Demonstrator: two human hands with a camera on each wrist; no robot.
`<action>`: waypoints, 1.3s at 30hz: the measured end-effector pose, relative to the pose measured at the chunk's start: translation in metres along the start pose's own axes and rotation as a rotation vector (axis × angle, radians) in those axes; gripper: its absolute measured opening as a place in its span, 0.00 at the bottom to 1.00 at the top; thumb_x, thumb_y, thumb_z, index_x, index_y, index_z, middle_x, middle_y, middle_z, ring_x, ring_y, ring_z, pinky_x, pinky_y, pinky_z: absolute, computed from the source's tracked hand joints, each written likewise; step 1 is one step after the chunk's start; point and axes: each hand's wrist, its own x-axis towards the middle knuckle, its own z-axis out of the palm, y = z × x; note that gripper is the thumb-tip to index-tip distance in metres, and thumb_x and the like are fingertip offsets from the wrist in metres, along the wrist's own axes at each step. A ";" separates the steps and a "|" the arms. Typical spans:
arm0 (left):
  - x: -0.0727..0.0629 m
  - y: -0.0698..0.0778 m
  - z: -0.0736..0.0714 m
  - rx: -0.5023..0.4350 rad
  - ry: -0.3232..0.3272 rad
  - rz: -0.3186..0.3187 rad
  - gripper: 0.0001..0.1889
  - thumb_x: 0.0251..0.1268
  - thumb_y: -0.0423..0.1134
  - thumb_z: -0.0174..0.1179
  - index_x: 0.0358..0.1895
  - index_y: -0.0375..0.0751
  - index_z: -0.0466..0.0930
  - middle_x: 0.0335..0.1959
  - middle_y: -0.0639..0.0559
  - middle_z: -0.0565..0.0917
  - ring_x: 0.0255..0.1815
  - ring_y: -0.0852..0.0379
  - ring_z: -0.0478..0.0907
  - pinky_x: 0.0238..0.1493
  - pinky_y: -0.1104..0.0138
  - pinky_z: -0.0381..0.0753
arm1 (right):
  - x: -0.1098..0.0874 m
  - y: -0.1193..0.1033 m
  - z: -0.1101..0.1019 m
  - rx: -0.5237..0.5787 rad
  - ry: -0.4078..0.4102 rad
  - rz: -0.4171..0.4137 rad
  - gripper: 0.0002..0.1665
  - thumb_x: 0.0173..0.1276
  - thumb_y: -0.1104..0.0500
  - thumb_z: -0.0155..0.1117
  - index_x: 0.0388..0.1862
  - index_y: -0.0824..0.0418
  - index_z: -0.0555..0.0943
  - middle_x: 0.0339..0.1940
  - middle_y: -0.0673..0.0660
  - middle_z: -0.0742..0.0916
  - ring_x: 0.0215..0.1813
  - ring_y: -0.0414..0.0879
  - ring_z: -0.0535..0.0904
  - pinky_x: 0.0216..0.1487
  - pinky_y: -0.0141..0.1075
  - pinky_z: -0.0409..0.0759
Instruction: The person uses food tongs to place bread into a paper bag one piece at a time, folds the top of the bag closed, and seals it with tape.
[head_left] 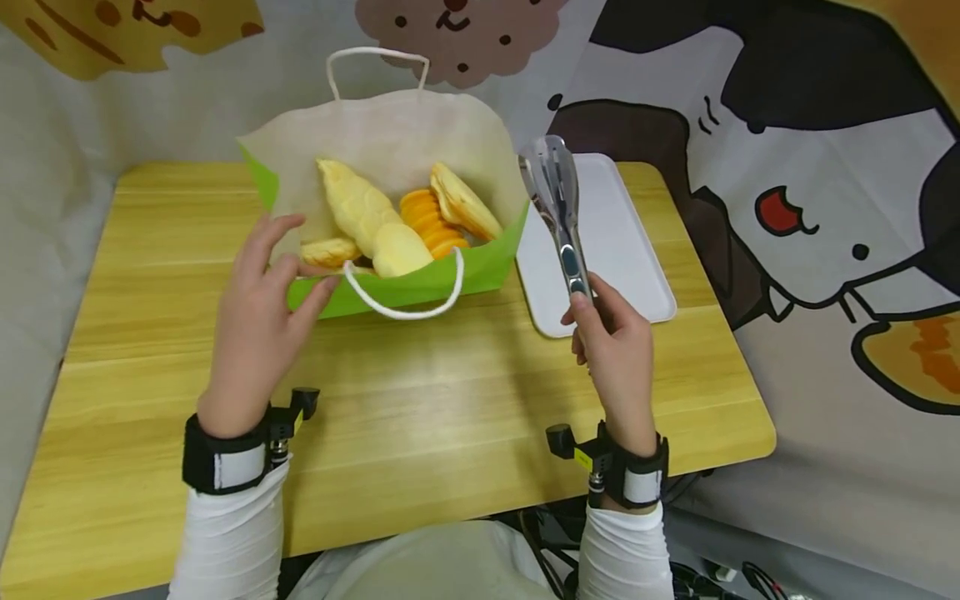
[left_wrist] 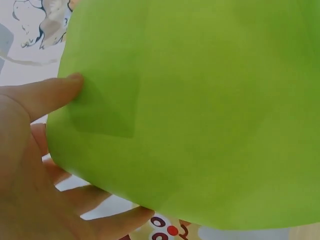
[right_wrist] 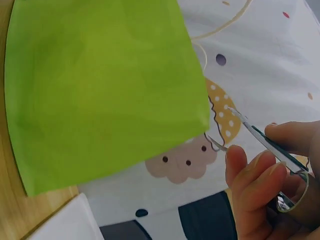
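A green paper bag [head_left: 480,279] with white rope handles stands with its top gaping. Inside lie a long pale bread [head_left: 360,204], a sliced orange-coloured bread [head_left: 427,218] and a flaky golden pastry [head_left: 467,202]. At the bag's front left corner, my left hand [head_left: 258,321] holds the rim. In the left wrist view its thumb [left_wrist: 67,91] presses the green outside while the other fingers lie behind the edge. My right hand [head_left: 615,346] grips metal tongs [head_left: 558,200] by the handle end, their head pointing up and away from me, beside the bag.
A white rectangular tray [head_left: 622,242] lies to the right of the bag, partly behind the tongs. All stand on a wooden table [head_left: 420,417]. A cloth printed with cartoon faces [head_left: 810,250] hangs behind and to the right.
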 end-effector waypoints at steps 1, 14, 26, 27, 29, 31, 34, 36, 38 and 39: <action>0.003 -0.001 -0.001 0.002 0.006 -0.002 0.10 0.63 0.31 0.68 0.35 0.25 0.79 0.70 0.38 0.72 0.78 0.38 0.60 0.79 0.49 0.59 | -0.001 0.002 -0.001 0.003 0.013 0.003 0.18 0.74 0.48 0.61 0.60 0.48 0.81 0.28 0.50 0.85 0.20 0.43 0.71 0.17 0.31 0.71; 0.042 -0.008 0.007 0.001 0.128 -0.128 0.16 0.67 0.37 0.65 0.37 0.22 0.79 0.66 0.41 0.77 0.71 0.43 0.70 0.71 0.50 0.70 | -0.018 0.056 0.005 -0.184 0.051 0.069 0.24 0.75 0.49 0.58 0.65 0.57 0.75 0.34 0.55 0.85 0.19 0.39 0.72 0.18 0.30 0.71; 0.103 -0.026 0.012 0.081 0.092 -0.319 0.23 0.71 0.47 0.60 0.45 0.22 0.80 0.69 0.47 0.75 0.71 0.47 0.69 0.71 0.54 0.68 | -0.029 0.117 0.025 -0.458 -0.010 0.085 0.26 0.72 0.54 0.63 0.64 0.64 0.74 0.41 0.65 0.87 0.29 0.52 0.78 0.26 0.34 0.70; 0.104 -0.026 0.013 0.086 0.101 -0.338 0.24 0.71 0.47 0.60 0.46 0.22 0.80 0.69 0.48 0.74 0.72 0.48 0.68 0.71 0.57 0.67 | -0.030 0.120 0.027 -0.473 -0.017 0.086 0.26 0.72 0.54 0.64 0.64 0.64 0.75 0.41 0.65 0.87 0.30 0.53 0.79 0.27 0.35 0.71; 0.103 -0.025 0.016 0.089 0.121 -0.346 0.24 0.71 0.47 0.60 0.45 0.23 0.80 0.69 0.48 0.73 0.72 0.48 0.66 0.72 0.60 0.64 | -0.034 0.124 0.029 -0.499 -0.038 0.091 0.27 0.71 0.54 0.64 0.64 0.65 0.75 0.40 0.65 0.87 0.29 0.53 0.79 0.26 0.35 0.71; 0.099 -0.021 0.021 0.085 0.132 -0.333 0.23 0.70 0.47 0.61 0.44 0.23 0.80 0.69 0.47 0.74 0.71 0.46 0.66 0.71 0.60 0.64 | -0.037 0.129 0.032 -0.521 -0.061 0.100 0.27 0.71 0.53 0.64 0.64 0.64 0.75 0.40 0.64 0.87 0.29 0.53 0.79 0.26 0.35 0.71; 0.091 -0.014 0.030 0.074 0.137 -0.278 0.23 0.68 0.47 0.63 0.42 0.22 0.81 0.69 0.45 0.74 0.69 0.42 0.65 0.70 0.59 0.64 | -0.039 0.135 0.035 -0.533 -0.083 0.101 0.26 0.71 0.52 0.64 0.63 0.64 0.75 0.38 0.62 0.87 0.29 0.51 0.78 0.26 0.35 0.71; 0.086 -0.010 0.034 0.063 0.141 -0.261 0.23 0.68 0.47 0.64 0.41 0.22 0.82 0.69 0.45 0.74 0.69 0.42 0.65 0.69 0.59 0.64 | -0.038 0.136 0.038 -0.544 -0.098 0.090 0.26 0.71 0.51 0.63 0.63 0.63 0.75 0.37 0.61 0.87 0.29 0.50 0.78 0.26 0.35 0.71; 0.082 -0.008 0.036 0.054 0.152 -0.250 0.23 0.67 0.47 0.65 0.40 0.22 0.82 0.69 0.45 0.74 0.69 0.42 0.64 0.70 0.60 0.63 | -0.036 0.136 0.041 -0.573 -0.115 0.064 0.27 0.72 0.50 0.62 0.63 0.63 0.75 0.34 0.59 0.86 0.27 0.49 0.77 0.25 0.35 0.70; 0.080 -0.007 0.036 0.052 0.156 -0.245 0.23 0.67 0.46 0.65 0.39 0.22 0.81 0.69 0.45 0.74 0.68 0.41 0.64 0.70 0.59 0.63 | -0.035 0.134 0.042 -0.594 -0.125 0.051 0.27 0.72 0.50 0.62 0.63 0.64 0.75 0.32 0.58 0.86 0.25 0.48 0.76 0.24 0.35 0.69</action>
